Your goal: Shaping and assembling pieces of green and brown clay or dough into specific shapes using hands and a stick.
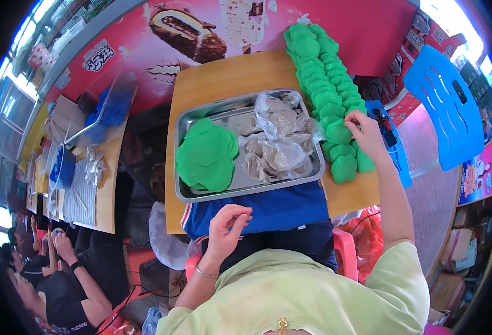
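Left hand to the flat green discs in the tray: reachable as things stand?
Probably yes. The left hand looks empty, just on the near side of the tray; nothing covers the green discs, and only the tray's rim intervenes.

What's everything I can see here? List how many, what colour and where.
Table: one, tan, before the person
Metal tray: one, silver, on the table
Flat discs: uncounted pile, green, tray's left
Clear bags: several, brownish contents, tray's right
Rows of discs: two, green, table's right side
Cloth: one, blue, at the tray's near edge
Chair: one, blue, right
Seat: one, pinkish red, under the person
Plastic bag: one, red, lower right
Second table: one, tan, left, cluttered
Co-workers: at least two, dark clothes, lower left
Edge clutter: too blurred to count
Shirt: one, pale green, bottom
Left hand: one, bare, over the cloth
Right hand: one, bare, at the green rows
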